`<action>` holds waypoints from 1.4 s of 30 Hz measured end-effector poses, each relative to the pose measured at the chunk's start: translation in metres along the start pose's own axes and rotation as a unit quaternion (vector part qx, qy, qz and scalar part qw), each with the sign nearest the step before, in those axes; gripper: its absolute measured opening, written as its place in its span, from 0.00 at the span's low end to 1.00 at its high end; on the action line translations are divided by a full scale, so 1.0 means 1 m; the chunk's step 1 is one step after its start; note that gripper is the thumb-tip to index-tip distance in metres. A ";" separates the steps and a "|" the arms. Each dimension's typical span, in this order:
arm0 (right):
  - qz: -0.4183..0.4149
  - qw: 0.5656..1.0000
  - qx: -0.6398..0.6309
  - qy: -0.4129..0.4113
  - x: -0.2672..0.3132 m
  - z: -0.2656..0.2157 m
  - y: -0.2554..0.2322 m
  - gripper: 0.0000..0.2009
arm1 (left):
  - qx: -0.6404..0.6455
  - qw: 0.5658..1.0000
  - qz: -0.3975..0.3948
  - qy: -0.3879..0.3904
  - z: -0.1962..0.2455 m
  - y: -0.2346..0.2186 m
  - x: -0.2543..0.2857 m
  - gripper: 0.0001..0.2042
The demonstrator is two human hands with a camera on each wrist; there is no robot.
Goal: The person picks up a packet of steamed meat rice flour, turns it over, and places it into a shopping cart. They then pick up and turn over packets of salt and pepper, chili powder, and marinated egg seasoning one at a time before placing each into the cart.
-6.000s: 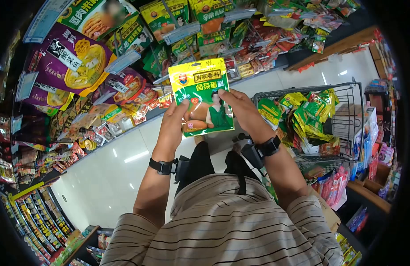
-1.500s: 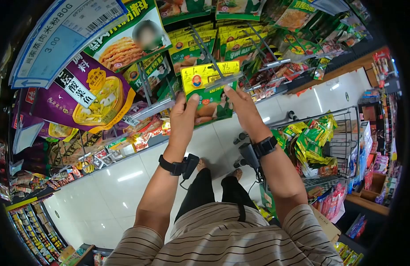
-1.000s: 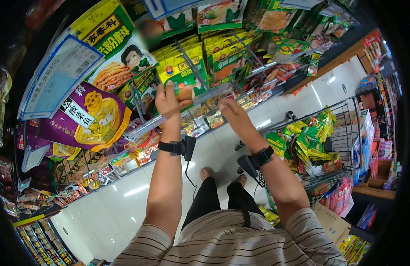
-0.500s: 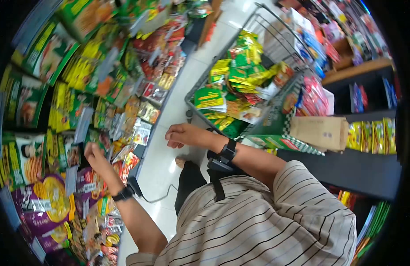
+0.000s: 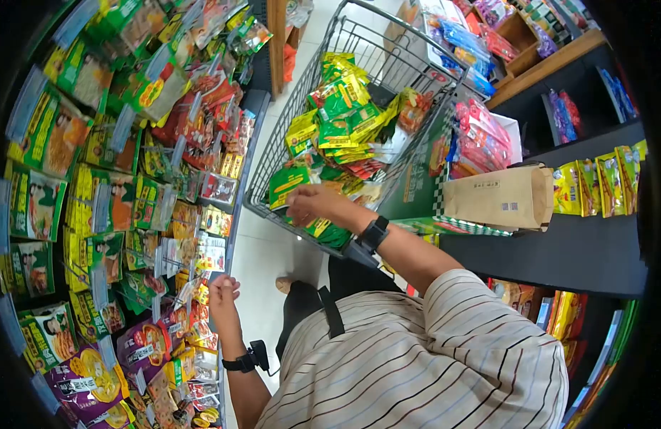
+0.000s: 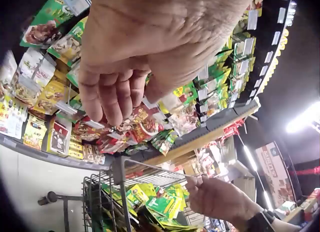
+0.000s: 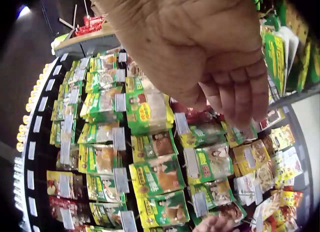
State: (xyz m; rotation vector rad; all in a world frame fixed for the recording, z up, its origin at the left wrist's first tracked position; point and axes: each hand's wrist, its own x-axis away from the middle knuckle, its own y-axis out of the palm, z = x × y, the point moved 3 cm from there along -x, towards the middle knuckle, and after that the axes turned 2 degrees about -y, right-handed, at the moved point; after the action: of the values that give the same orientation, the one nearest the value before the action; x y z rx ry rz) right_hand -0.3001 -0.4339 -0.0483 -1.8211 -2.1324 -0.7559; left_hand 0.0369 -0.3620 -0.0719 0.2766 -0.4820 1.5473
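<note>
My right hand point(image 5: 317, 203) hovers at the near end of a wire shopping cart point(image 5: 344, 27), its fingers loosely curled and holding nothing. Inside the cart lies a heap of green-and-yellow seasoning packets point(image 5: 348, 114), and the hand overlaps the nearest packet point(image 5: 286, 184) in the head view. My left hand point(image 5: 224, 304) is lower down, beside the shelf of hanging packets point(image 5: 101, 196), also with relaxed fingers around nothing. In the left wrist view its fingers point(image 6: 112, 94) hang loosely bent. The right wrist view shows the right palm and loosely bent fingers point(image 7: 237, 92) before the shelf.
Purple pouches point(image 5: 91, 382) hang at the shelf's lower left. A brown paper bag point(image 5: 495, 196) and pink packages point(image 5: 484, 139) stand right of the cart, by a dark shelf point(image 5: 552, 247) with yellow bags point(image 5: 595, 186). Pale floor point(image 5: 253, 261) shows between shelf and cart.
The egg seasoning packet that both hands held now hangs on the shelf rack, released. The person has turned right toward the cart; the right hand has reached it, the left has drawn back.
</note>
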 end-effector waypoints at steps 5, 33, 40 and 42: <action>0.063 0.997 -0.036 -0.036 -0.020 -0.048 -0.115 0.14 | 0.008 0.998 0.005 -0.066 0.008 0.062 0.006 0.12; 0.115 0.797 0.578 -0.133 -0.116 -0.037 -0.433 0.11 | -0.052 0.980 -0.020 -0.191 0.055 0.209 -0.017 0.19; 0.062 0.650 0.750 -0.106 -0.112 -0.011 -0.364 0.11 | -0.052 0.979 -0.022 -0.198 0.058 0.217 -0.015 0.18; 0.046 0.632 0.771 -0.063 -0.119 0.000 -0.359 0.12 | -0.045 0.980 -0.019 -0.195 0.062 0.221 -0.010 0.18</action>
State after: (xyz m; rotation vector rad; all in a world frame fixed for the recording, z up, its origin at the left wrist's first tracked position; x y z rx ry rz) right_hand -0.6250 -0.5676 -0.1898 -0.8442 -1.5323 1.0632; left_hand -0.1894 -0.3959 -0.0505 0.5215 -0.8467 1.4320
